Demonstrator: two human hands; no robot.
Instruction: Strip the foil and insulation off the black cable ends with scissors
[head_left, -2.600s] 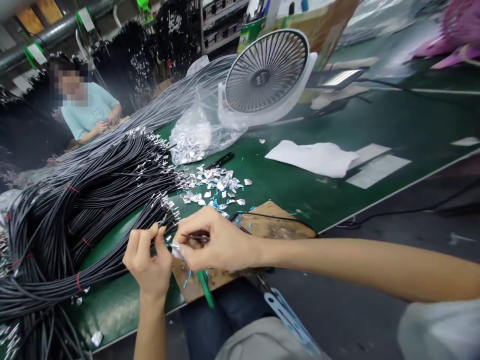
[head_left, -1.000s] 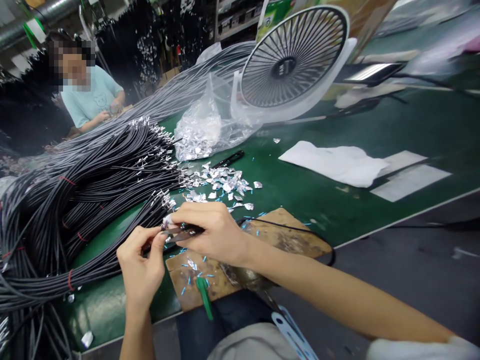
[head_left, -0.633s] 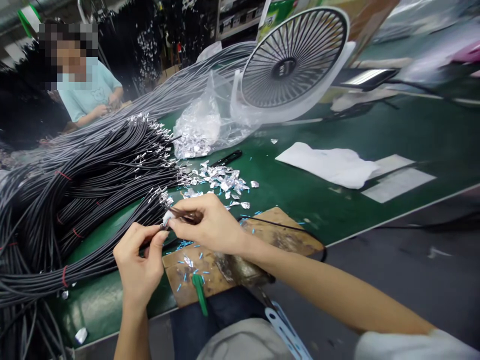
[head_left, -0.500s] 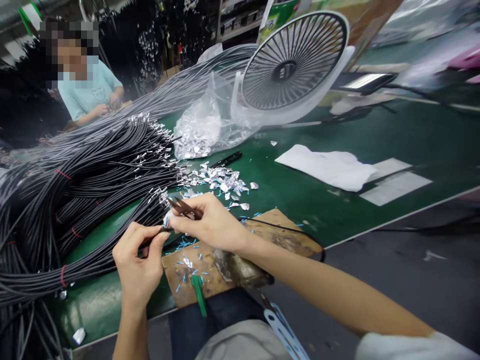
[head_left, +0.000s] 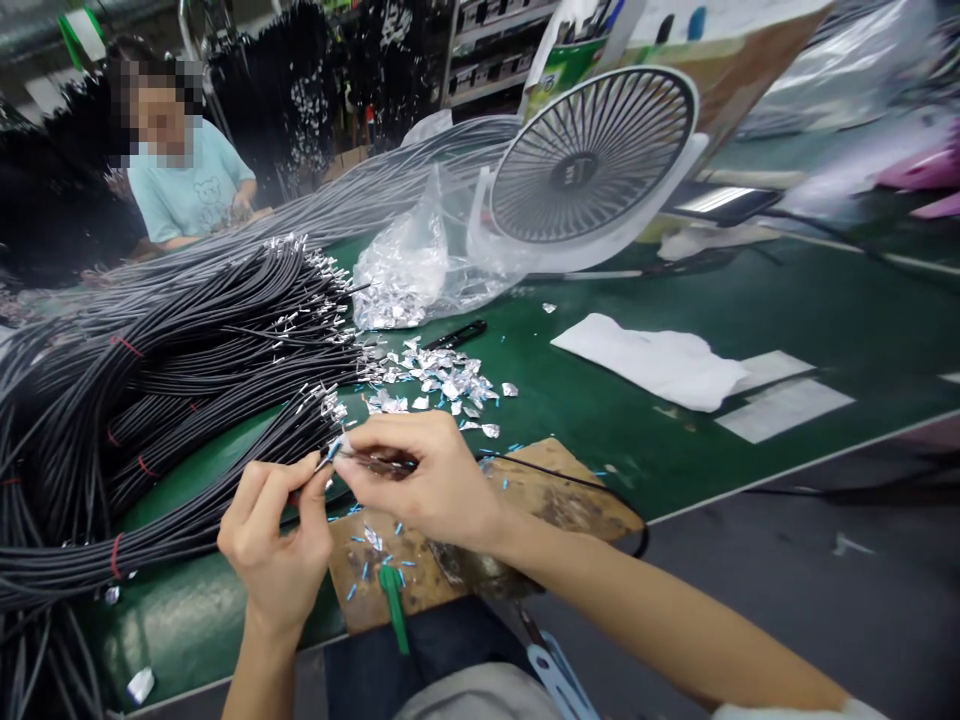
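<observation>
L hand [head_left: 281, 545] is pinching a black cable end [head_left: 324, 463] btwn thumb & index; R hand [head_left: 427, 485] is clasping a dark metal tool [head_left: 386, 465], its fingertips meeting the cable's blue-and-silver tip [head_left: 335, 449]. That cable end is sitting btwn both hands, nr the black cable bundles [head_left: 210, 325], w/ foil scraps [head_left: 451, 382] lying beyond on the green table [head_left: 532, 365].
</observation>
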